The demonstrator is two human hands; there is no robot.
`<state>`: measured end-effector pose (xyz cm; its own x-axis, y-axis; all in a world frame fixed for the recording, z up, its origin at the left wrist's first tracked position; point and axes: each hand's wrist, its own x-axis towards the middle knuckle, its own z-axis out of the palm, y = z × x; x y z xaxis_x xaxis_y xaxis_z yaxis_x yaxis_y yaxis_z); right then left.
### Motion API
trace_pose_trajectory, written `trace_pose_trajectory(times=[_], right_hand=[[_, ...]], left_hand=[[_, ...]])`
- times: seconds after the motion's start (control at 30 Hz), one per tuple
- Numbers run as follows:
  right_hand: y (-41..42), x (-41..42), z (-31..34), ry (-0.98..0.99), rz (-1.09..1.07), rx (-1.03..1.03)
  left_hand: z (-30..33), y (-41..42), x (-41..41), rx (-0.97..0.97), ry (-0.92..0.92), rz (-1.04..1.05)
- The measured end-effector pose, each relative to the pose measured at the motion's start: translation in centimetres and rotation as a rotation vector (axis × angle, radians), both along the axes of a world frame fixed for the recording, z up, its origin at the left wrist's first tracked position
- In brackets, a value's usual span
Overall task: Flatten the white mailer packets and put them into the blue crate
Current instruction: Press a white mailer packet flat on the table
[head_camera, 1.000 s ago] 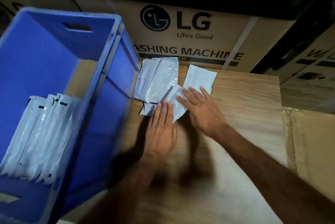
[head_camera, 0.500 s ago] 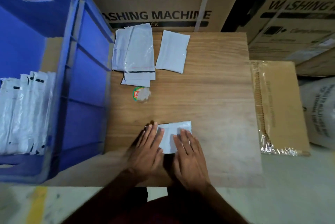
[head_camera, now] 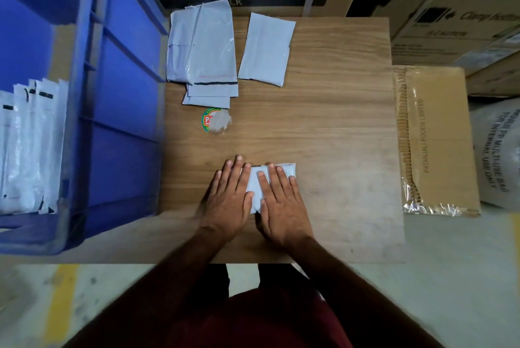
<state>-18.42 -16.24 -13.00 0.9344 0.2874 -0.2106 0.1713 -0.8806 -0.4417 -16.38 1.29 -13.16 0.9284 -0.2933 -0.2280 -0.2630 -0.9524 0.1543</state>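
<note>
Several flattened white plastic mailer packets (head_camera: 31,147) stand in our blue plastic crate (head_camera: 123,111).
Left hand (head_camera: 229,201) and right hand (head_camera: 282,205), fingers straight, press one white packet (head_camera: 282,171) flat on the wooden table (head_camera: 337,122); a pile (head_camera: 208,52) and a single (head_camera: 266,49) wait.

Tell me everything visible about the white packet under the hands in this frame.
The packet is a small white mailer of smooth, plastic-looking film, lying flat on the wooden table near its front edge. Only its far edge, right corner and a middle strip show. The left hand covers its left end and the right hand its right part, both palm-down with straight fingers pressing on it. It lies apart from the other packets at the table's far side.
</note>
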Motion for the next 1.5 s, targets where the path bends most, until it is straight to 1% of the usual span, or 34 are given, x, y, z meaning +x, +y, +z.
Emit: trace_pose_trajectory(times=[0.13,0.2,0.3,0.43,0.63,0.77,0.9,1.0,1.17,1.23,1.33,1.4,1.5], right_hand=[[-0.6,-0.1,0.7,0.001,-0.018,0.058],[-1.8,-0.5,0.7,-0.015,-0.07,0.085],[-3.5,-1.2,0.1,-0.026,-0.058,0.023],[-3.7,-1.2,-0.2,-0.021,-0.033,-0.005],[-4.3,-1.8,0.2,-0.045,-0.104,-0.025],[-5.2,-2.4,-0.6,-0.016,-0.117,-0.061],[-5.2,-2.2,-0.8,-0.001,-0.116,-0.055],[-5.0,-2.3,-0.4,-0.002,-0.13,-0.036],[-3.5,-1.5,0.6,-0.046,-0.105,0.05],[-2.8,-1.4,0.1,-0.029,-0.076,0.056],[-2.6,-1.5,-0.6,0.003,-0.089,0.053],[-2.7,-1.2,-0.5,0.007,-0.069,0.018],[-2.5,-0.7,0.6,0.013,-0.04,-0.014]], left_hand=[[1.1,-0.3,0.3,0.013,-0.043,-0.02],[1.4,-1.0,-0.1,-0.011,-0.082,-0.104],[0.8,-2.2,-1.6,-0.039,-0.062,-0.216],[-0.1,-2.6,-1.9,-0.009,-0.032,-0.187],[0.9,-2.2,-0.9,-0.012,-0.088,-0.242],[0.9,-3.7,-1.5,-0.045,-0.056,-0.317],[-0.1,-4.9,-2.0,0.003,-0.027,-0.223],[0.4,-5.0,-1.8,-0.007,0.012,-0.218],[1.3,-3.2,-2.0,-0.054,-0.053,-0.066],[1.2,-2.6,-2.3,-0.057,-0.058,-0.072],[1.1,-2.7,-2.1,-0.045,-0.047,-0.073],[1.2,-3.0,-2.0,-0.039,-0.035,-0.052],[1.5,-2.6,-2.0,-0.092,-0.017,-0.064]])
